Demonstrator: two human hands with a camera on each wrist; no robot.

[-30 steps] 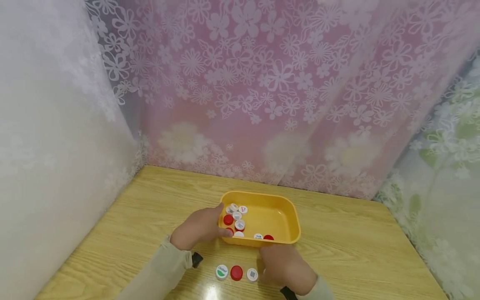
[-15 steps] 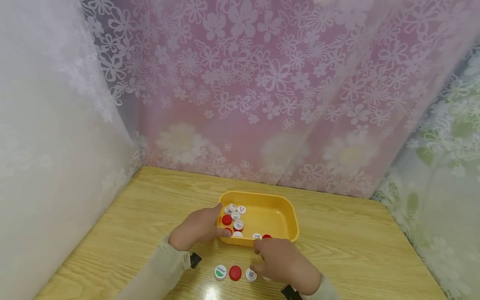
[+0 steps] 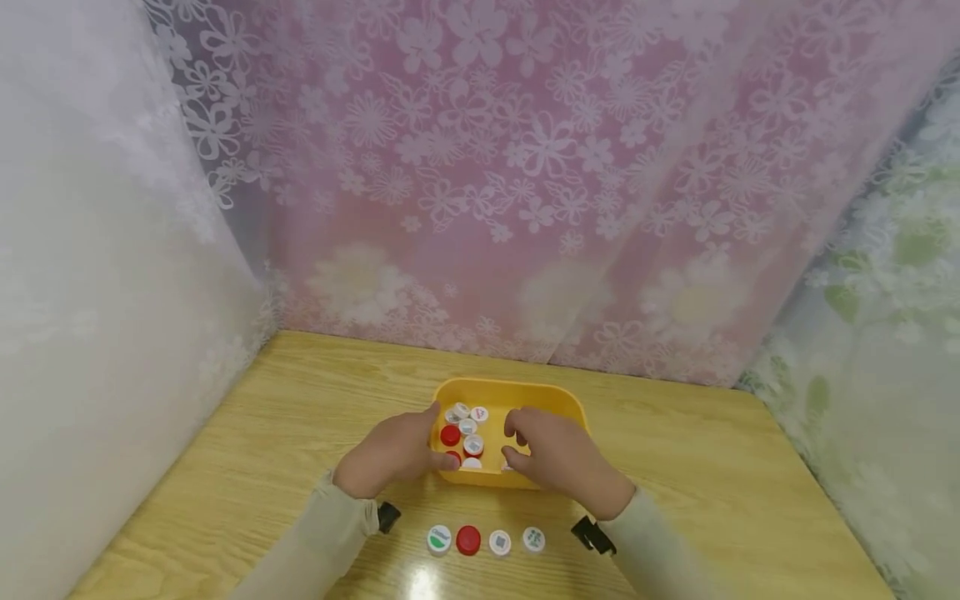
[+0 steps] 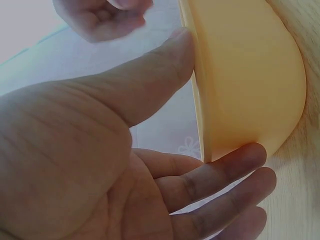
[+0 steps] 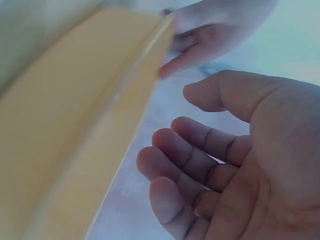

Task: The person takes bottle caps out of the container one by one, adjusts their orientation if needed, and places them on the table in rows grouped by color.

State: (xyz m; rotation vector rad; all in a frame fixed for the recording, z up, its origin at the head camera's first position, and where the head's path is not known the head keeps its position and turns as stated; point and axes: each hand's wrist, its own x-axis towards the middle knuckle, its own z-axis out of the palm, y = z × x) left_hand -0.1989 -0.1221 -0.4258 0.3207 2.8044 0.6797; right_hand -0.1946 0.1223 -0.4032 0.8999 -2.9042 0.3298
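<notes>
My left hand (image 3: 388,454) holds the left end of a yellow plastic tub (image 3: 487,478). In the left wrist view its thumb lies on the rim and its fingers touch the outer wall. Over the right part of the tub is my right hand (image 3: 562,457), fingers loosely bent and thumb apart, nothing between them. Several white bottle caps (image 3: 468,427) and red bottle caps (image 3: 450,435) lie in the tub's left part; one white cap (image 3: 507,467) shows partly beneath my right hand. On the table before the tub, a row runs: green-and-white cap (image 3: 439,540), red cap (image 3: 468,540), white cap (image 3: 500,543), green-patterned white cap (image 3: 534,539).
The tub and the row of caps stand on a wood-grain table (image 3: 712,483). A pink flowered curtain (image 3: 480,208) hangs behind the table, with pale cloth (image 3: 120,333) at the left and leafy cloth (image 3: 885,350) at the right.
My right hand has left the green-patterned cap at the row's right end and moved up and away over the tub. My left hand has stayed on the tub.
</notes>
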